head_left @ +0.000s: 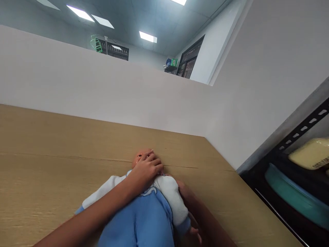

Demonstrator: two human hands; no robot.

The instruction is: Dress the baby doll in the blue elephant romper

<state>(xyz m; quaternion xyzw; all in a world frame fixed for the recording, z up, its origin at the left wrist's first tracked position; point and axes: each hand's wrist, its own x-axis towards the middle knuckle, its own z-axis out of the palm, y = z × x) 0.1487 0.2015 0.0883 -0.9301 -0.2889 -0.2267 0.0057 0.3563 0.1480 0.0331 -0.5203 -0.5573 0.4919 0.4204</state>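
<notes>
A baby doll in a blue and white outfit lies on its back on the wooden tabletop, its head pointing away from me. My left hand reaches across its chest, with the fingers bent over the lower face and neck, covering much of the face. One eye of the doll still shows beside my fingers. Against the doll's white-sleeved shoulder is my right hand, whose fingers are hidden behind the shoulder. The doll's small hand sticks out of its blue cuff near my right forearm.
The wooden tabletop meets a low white partition at the back and a white wall at the right. On a black rack at the right are a teal curved item and a pale yellow package.
</notes>
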